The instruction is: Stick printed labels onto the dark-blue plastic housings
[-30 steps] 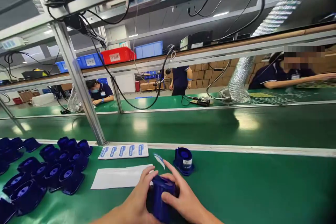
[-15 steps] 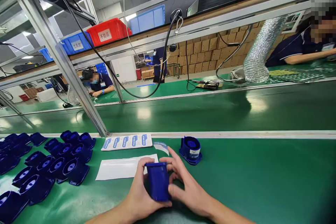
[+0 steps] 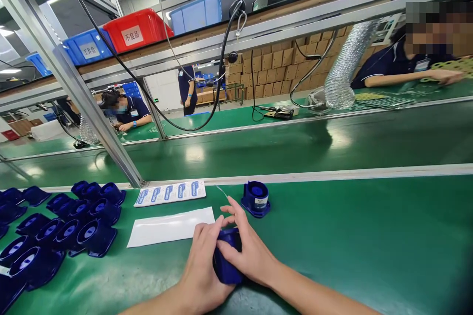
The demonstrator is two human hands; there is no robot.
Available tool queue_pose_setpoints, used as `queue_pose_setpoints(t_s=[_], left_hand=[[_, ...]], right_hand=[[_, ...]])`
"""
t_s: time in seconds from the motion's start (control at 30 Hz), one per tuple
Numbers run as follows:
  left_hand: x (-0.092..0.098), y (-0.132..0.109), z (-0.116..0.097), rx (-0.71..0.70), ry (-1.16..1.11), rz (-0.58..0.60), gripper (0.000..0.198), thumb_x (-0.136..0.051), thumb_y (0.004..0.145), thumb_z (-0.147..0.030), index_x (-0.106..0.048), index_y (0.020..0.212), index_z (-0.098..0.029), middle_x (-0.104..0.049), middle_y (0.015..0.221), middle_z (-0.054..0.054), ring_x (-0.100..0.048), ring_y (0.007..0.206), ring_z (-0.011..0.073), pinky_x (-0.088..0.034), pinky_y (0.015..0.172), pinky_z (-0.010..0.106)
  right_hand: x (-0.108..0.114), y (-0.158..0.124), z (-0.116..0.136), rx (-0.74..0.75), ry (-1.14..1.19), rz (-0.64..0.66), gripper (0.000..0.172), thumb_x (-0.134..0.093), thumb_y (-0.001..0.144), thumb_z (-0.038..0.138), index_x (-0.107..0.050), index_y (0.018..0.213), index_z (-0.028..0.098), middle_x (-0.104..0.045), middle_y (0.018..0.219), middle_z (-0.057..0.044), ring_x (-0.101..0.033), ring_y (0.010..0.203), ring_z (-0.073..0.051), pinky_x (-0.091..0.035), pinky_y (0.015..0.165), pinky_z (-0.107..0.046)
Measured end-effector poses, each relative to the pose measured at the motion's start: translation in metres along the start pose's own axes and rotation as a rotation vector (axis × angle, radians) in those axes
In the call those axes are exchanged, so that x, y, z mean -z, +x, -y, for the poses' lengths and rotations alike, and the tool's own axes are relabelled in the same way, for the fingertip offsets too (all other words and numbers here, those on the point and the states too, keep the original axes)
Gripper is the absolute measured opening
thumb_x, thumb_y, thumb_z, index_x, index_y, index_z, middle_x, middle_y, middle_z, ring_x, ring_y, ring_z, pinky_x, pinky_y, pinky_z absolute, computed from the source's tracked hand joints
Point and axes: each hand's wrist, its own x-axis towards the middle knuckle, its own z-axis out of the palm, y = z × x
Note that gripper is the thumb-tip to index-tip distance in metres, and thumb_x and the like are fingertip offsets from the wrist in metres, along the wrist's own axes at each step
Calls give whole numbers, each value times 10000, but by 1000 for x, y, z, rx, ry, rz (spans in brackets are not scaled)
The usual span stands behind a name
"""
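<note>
"So, where's the dark-blue plastic housing [image 3: 226, 268]?"
"Over the green mat [image 3: 351, 246] — clasped between the left hand [image 3: 203, 258] and the right hand [image 3: 254, 253], whose thumb lies across it"
"And that thin label [image 3: 222, 191]?"
"At the right index fingertip"

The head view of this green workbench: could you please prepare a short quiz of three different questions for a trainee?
1. What does the left hand hold?
A) a plain white strip
B) a dark blue part
C) a black cable

2. True or false: the plain white strip lies nearer to the person than the printed label sheet.

3. Fill in: on the shelf, the red bin stands between two ____ bins.

Key: 1. B; 2. true; 3. blue.
</note>
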Motion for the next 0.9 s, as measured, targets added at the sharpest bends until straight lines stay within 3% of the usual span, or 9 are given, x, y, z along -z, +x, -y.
queue_pose_setpoints(t_s=[0.17, 0.3, 0.4, 0.47, 0.53, 0.6, 0.67, 0.77, 0.9], left_hand=[[10, 4, 8, 57, 38, -6, 946, -727, 700, -53, -348, 1535, -289, -609, 1257, 107, -568, 1094, 307, -557, 934, 481], [34, 11, 21, 124, 171, -107, 806, -768, 676, -33, -455, 1376, -280, -593, 1254, 96, -558, 1148, 322, -519, 997, 519], [51, 11, 30, 176, 182, -98, 884, -918, 640, -120, -457, 1374, -295, -567, 1305, 96, -543, 1211, 346, -492, 1049, 558], [56, 9, 35, 235, 109, -55, 982, -1009, 590, -220, -456, 1396, -314, -541, 1350, 97, -527, 1268, 365, -468, 1096, 589], [57, 6, 39, 323, -20, -24, 1023, -1041, 577, -334, -452, 1413, -327, -498, 1405, 106, -515, 1313, 377, -467, 1109, 598], [54, 5, 42, 403, -194, 4, 988, -1019, 624, -425, -440, 1418, -332, -457, 1451, 120, -516, 1337, 381, -508, 1071, 572], [51, 4, 45, 417, -368, 14, 982, -999, 649, -494, -415, 1420, -327, -426, 1483, 138, -508, 1367, 390, -534, 1048, 543], [45, 0, 50, 261, -496, -1, 1027, -987, 635, -589, -387, 1423, -317, -417, 1489, 158, -450, 1445, 416, -452, 1155, 576], [32, -10, 60, 31, -519, -48, 1127, -973, 579, -682, -342, 1449, -345, -457, 1460, 166, -473, 1433, 433, -391, 1195, 607]], right_hand=[[2, -8, 0, -15, -92, 132, 1210, -733, 713, 258, 30, 1651, 222, -399, 1563, -233, -519, 1383, -390, -446, 1160, -619], [0, -22, -8, 142, -132, 212, 1357, -889, 600, 240, -61, 1675, 247, -164, 1704, -248, -244, 1560, -489, -351, 1214, -679], [6, -21, -11, 202, -38, -48, 976, -890, 725, 297, -422, 1580, 325, -234, 1673, -173, -322, 1509, -464, -403, 1153, -670], [12, -14, -12, 171, 82, -207, 541, -854, 805, 337, -705, 1324, 309, -468, 1491, -152, -542, 1280, -395, -478, 1059, -592], [19, -4, -14, 17, 293, -261, 280, -878, 805, 420, -820, 1026, 257, -647, 1153, -125, -628, 955, -298, -540, 876, -475], [23, 6, -17, -168, 486, -271, 339, -880, 801, 546, -819, 888, 223, -658, 854, -78, -587, 722, -226, -513, 662, -373], [25, 13, -21, -261, 570, -290, 447, -853, 812, 639, -819, 973, 223, -633, 754, -42, -537, 628, -184, -454, 567, -316], [26, 17, -22, -278, 666, -279, 579, -877, 813, 622, -776, 1268, 278, -654, 843, -30, -509, 646, -155, -447, 592, -292], [27, 13, -20, -210, 704, -194, 579, -874, 852, 576, -752, 1353, 312, -641, 890, -33, -497, 689, -157, -462, 662, -305]])
